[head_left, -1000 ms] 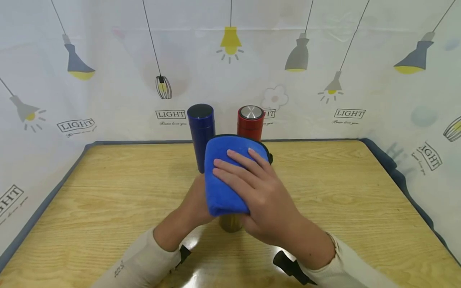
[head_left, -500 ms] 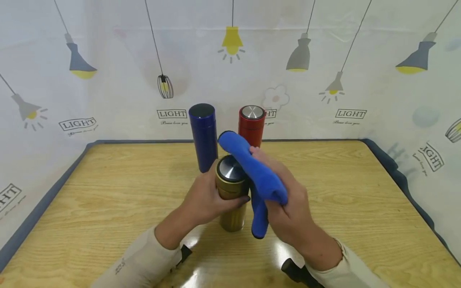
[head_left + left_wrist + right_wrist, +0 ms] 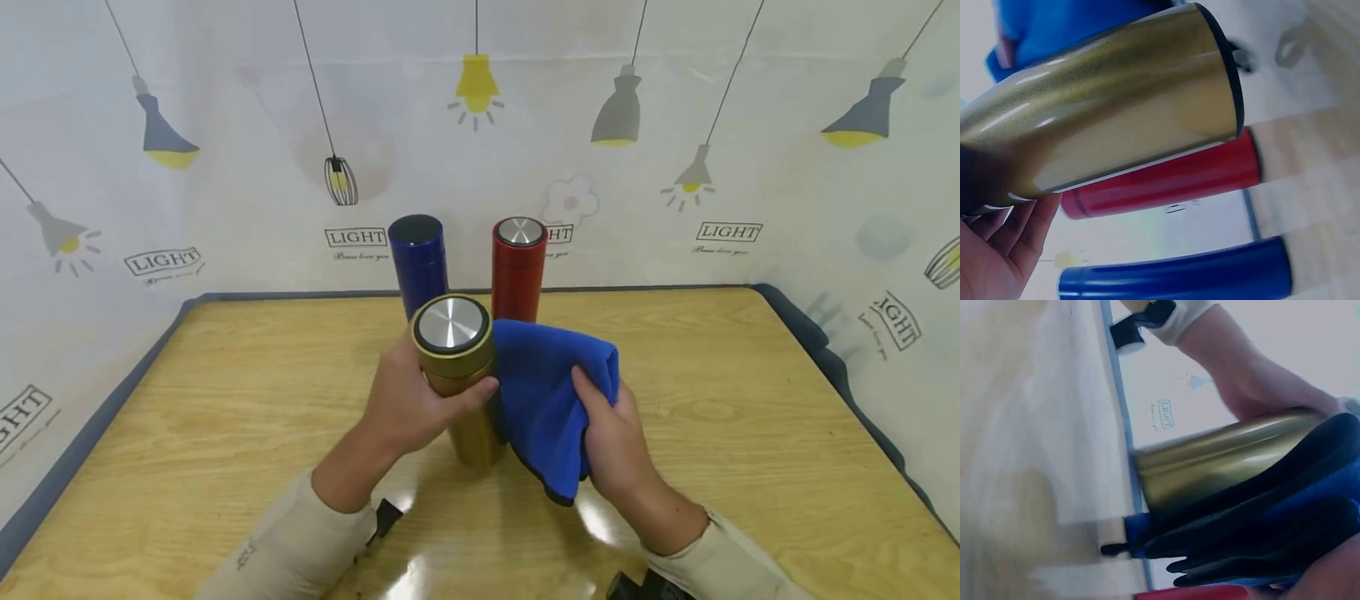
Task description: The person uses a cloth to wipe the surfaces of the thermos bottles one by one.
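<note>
My left hand grips a gold thermos flask near its top, thumb across the front. The flask has a shiny silver lid and leans a little to the left. In the left wrist view its gold body spans the frame, its dark base raised off the table. My right hand pinches a folded blue cloth with dark edging, thumb on the near face. The cloth hangs down right beside the flask. In the right wrist view the cloth's dark-edged folds overlap the flask's lower side.
Behind the gold flask stand a blue thermos flask on the left and a red thermos flask on the right, both upright. The wooden table ends at a white curtain printed with lamps.
The cloth came off the top of the gold flask and swung right and down, opening out. The left hand lifted the flask slightly and tilted it left.
</note>
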`<state>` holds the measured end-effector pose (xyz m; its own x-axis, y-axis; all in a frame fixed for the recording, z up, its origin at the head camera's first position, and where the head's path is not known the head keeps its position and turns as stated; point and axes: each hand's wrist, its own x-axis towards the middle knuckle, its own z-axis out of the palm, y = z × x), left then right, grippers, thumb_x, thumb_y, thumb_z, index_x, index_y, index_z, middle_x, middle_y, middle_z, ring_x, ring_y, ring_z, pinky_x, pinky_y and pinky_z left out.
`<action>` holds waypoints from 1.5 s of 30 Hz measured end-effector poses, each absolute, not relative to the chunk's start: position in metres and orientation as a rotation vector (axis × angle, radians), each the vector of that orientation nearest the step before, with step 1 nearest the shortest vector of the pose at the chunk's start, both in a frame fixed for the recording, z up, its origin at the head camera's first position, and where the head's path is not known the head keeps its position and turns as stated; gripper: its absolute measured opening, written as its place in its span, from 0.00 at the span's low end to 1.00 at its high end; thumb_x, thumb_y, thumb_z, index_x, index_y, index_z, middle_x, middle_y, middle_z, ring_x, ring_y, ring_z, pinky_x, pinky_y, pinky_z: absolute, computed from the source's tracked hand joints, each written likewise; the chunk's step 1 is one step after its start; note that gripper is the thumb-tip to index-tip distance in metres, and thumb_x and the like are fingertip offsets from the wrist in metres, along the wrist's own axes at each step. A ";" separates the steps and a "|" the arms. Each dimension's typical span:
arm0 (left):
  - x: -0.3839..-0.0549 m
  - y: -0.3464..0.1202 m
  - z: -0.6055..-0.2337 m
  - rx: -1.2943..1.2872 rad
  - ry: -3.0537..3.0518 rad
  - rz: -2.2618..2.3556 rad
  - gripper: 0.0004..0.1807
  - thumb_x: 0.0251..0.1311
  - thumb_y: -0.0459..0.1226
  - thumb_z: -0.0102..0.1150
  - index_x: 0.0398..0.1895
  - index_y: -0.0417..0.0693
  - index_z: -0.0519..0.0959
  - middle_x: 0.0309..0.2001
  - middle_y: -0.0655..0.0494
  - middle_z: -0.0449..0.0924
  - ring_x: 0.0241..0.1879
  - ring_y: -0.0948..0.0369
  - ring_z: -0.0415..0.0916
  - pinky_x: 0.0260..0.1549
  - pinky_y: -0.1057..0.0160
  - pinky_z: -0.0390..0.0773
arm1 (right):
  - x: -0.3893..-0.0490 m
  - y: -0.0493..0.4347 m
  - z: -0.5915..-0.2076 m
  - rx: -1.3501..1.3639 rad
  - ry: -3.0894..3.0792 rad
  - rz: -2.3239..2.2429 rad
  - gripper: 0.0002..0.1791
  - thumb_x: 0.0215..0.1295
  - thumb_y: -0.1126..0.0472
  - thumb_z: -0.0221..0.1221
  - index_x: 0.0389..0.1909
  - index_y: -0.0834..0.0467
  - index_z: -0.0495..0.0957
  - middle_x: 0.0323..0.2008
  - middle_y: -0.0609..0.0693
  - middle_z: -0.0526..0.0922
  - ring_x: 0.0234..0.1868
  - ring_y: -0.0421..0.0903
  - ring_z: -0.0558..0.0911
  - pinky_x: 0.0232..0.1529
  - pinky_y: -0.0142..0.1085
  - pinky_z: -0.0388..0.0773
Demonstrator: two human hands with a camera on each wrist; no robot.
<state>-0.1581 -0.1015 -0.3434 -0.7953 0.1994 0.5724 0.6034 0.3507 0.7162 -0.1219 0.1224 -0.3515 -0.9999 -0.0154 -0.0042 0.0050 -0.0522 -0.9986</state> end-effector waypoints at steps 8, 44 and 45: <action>-0.152 -0.095 -0.321 -0.706 -2.111 -1.462 0.48 0.49 0.71 0.62 0.56 0.38 0.73 0.48 0.47 0.84 0.46 0.55 0.83 0.49 0.57 0.83 | -0.131 0.117 -0.369 0.153 1.810 -2.326 0.22 0.79 0.45 0.44 0.63 0.54 0.64 0.52 0.51 0.76 0.52 0.46 0.79 0.52 0.41 0.79; -0.148 -0.099 -0.311 -0.732 -1.726 -1.639 0.48 0.48 0.65 0.70 0.46 0.24 0.74 0.40 0.56 0.84 0.39 0.63 0.83 0.40 0.64 0.84 | -0.123 0.108 -0.378 0.269 1.450 -2.245 0.19 0.78 0.43 0.46 0.60 0.50 0.64 0.41 0.42 0.84 0.43 0.42 0.84 0.47 0.43 0.82; -0.147 -0.100 -0.311 -0.725 -1.727 -1.623 0.48 0.48 0.65 0.70 0.45 0.24 0.74 0.40 0.55 0.85 0.39 0.63 0.83 0.41 0.64 0.84 | -0.123 0.107 -0.378 0.259 1.445 -2.240 0.20 0.78 0.43 0.45 0.60 0.50 0.64 0.41 0.42 0.84 0.44 0.43 0.84 0.48 0.43 0.82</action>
<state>-0.1475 -0.0996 -0.3107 -0.6350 -0.0389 0.7715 0.7676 0.0804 0.6359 -0.1233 0.1070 -0.3778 -0.8767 -0.2752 -0.3945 0.4729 -0.3431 -0.8116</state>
